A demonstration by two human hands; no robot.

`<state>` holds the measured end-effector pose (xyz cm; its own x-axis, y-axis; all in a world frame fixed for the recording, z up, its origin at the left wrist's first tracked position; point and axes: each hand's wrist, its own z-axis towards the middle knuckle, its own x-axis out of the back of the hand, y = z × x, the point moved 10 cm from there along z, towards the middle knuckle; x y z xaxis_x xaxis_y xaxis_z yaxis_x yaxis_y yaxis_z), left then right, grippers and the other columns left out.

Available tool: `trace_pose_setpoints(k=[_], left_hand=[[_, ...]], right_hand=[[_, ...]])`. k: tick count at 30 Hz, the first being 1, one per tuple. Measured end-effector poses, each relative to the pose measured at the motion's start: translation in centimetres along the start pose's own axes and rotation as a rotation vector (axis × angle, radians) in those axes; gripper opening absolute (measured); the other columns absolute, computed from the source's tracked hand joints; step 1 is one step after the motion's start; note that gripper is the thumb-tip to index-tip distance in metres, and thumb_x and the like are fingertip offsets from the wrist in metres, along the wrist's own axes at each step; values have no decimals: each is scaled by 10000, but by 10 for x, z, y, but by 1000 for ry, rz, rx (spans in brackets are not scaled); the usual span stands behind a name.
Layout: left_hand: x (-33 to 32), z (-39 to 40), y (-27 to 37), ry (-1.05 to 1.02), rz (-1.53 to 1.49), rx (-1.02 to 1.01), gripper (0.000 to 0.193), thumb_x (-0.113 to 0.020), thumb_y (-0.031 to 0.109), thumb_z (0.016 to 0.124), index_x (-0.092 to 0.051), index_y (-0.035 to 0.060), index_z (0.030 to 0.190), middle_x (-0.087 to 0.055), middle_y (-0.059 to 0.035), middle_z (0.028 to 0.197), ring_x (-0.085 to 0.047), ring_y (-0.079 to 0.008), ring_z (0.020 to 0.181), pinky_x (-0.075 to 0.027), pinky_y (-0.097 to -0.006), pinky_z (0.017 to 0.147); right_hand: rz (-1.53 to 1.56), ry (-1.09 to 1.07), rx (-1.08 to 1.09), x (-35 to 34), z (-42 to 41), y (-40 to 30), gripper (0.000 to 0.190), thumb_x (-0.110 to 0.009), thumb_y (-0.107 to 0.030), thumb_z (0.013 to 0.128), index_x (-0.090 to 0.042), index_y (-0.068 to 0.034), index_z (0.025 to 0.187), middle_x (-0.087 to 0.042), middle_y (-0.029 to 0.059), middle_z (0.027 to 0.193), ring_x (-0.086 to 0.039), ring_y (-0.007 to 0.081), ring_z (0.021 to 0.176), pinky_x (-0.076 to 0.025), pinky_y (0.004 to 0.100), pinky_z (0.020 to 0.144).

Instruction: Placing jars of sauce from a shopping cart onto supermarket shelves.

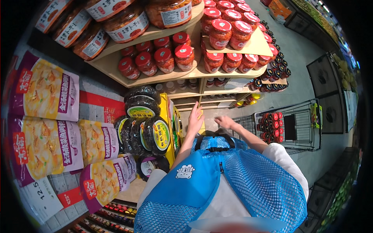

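My left hand (195,119) is raised in front of the lower shelves, fingers extended, holding nothing that shows. To its right, my right hand (225,121) is slightly blurred, with its fingers partly bent and no object visible in it. Above both hands, red-lidded glass jars (184,55) of red preserved food stand in rows on the light wooden shelf (174,76). Left of my left hand, round black packages (157,135) wrapped in clear film are stacked beside a yellow display box (165,102). I wear a blue mesh vest (186,177).
A wire shopping cart (300,125) at the right holds red-lidded and dark-lidded jars (271,126). Large jars (126,26) fill the upper left shelf. Purple and yellow food pouches (48,87) hang at the left. Black-lidded jars (275,72) stand at the shelf's far end.
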<state>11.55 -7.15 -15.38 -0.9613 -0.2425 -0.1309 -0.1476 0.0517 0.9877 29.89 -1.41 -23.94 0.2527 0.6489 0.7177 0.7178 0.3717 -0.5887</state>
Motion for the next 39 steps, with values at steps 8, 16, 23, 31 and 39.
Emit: trace_pose_setpoints(k=[8, 16, 23, 31, 39], left_hand=[[17, -50, -54, -81, 28, 258, 691, -564, -47, 957, -332, 5, 1606, -517, -234, 1537, -568, -282, 1382, -510, -344, 1061], [-6, -45, -42, -140, 86, 253, 608, -563, -46, 988, -412, 36, 1571, -549, -139, 1511, -630, -236, 1267, -547, -316, 953], [-3, -59, -70, -164, 132, 287, 610, -571, -31, 1007, -371, -4, 1582, -580, -189, 1455, -665, -230, 1184, -527, -354, 1026], [-38, -78, -93, -466, 319, 402, 588, -588, 40, 1030, -372, -21, 1574, -599, -177, 1433, -690, -230, 1140, -540, -320, 951], [-55, -69, -93, -500, 420, 360, 551, -611, 65, 1029, -443, 7, 1550, -648, -161, 1349, -699, -213, 1098, -545, -319, 930]], right_hand=[[-74, -299, -352, -96, -61, 184, 462, -466, -442, 1009, -731, -120, 1208, -681, 252, 1284, -638, 446, 1199, -503, 503, 1027], [-26, -204, -498, -105, -106, 165, 483, -456, -424, 1016, -714, -58, 1197, -690, 266, 1245, -645, 443, 1189, -496, 507, 1050], [-10, 12, -520, -65, -130, 116, 643, -631, -294, 904, -479, -14, 1462, -478, 251, 1514, -512, 427, 1359, -471, 492, 1111], [-405, 881, -656, 43, -248, 128, 668, -565, -47, 886, -404, -15, 1534, -435, 223, 1574, -452, 390, 1425, -415, 468, 1158], [-146, 340, -1027, -43, -289, 242, 257, -500, -297, 1044, -530, -80, 1178, -762, 188, 867, -748, 410, 810, -579, 532, 692]])
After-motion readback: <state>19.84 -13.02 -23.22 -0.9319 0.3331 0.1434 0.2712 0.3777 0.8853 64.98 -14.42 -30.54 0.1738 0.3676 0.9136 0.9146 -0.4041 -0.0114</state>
